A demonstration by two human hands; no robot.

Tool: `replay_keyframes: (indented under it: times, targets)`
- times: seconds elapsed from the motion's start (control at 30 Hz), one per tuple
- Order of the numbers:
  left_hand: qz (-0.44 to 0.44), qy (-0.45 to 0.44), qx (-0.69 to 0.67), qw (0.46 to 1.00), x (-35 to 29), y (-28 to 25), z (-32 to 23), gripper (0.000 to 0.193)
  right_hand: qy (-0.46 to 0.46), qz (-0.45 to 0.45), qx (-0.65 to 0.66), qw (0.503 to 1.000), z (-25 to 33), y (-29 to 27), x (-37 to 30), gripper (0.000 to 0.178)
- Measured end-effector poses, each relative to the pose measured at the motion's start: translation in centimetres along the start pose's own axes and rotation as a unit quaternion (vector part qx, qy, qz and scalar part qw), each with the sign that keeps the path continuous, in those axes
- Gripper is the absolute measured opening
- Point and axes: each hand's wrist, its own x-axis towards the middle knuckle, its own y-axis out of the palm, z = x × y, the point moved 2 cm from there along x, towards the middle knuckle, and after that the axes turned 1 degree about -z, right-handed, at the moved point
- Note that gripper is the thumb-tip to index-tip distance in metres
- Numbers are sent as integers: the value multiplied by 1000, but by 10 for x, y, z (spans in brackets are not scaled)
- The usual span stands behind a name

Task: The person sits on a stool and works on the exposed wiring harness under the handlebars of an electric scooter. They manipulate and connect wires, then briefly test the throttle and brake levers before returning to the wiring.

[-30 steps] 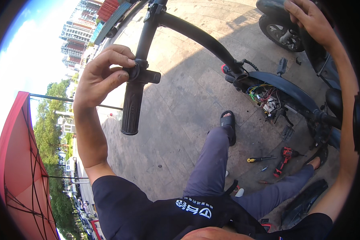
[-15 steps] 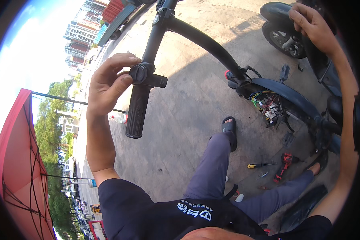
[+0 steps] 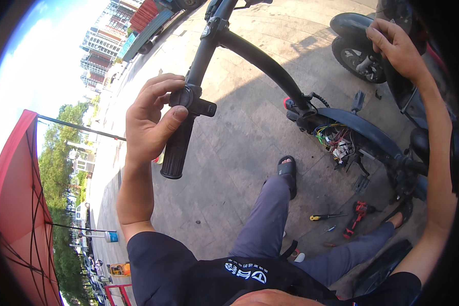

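My left hand (image 3: 154, 113) pinches a round black knob (image 3: 185, 97) on the handlebar, with the thumb on its near side and fingertips on its far side. Just below the knob is a ribbed black rubber grip (image 3: 177, 155), and a small black switch block (image 3: 205, 107) sticks out to its right. The handlebar joins a curved black frame tube (image 3: 260, 60) of an electric scooter. Bundles of coloured wires (image 3: 336, 142) spill from its opened body. At the far right, my right hand (image 3: 400, 51) has its fingers curled in beside a black fender (image 3: 349, 24); whatever they grip is hidden.
On the paving lie a yellow-handled screwdriver (image 3: 325, 217) and a red cordless drill (image 3: 356, 219). A second vehicle's wheel (image 3: 359, 60) stands at the far right. To the left is a red canopy (image 3: 20, 183); a truck (image 3: 153, 33) is parked at the back.
My left hand has shifted slightly right, and its thumb now lies lower on the knob's near side. The view has tilted a little; my right hand stays curled in nearly the same place.
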Motion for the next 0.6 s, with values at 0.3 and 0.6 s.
replay_keyframes:
  times: [0.3,0.6]
  targets:
    - [-60,-2,-54,997,0,4,3,22,4,-6,0,1000,1,2,-2,27]
    - [-76,-10,-20,997,-6,7,-3,17,-14,-9,-16,1000,-1,0,0,27]
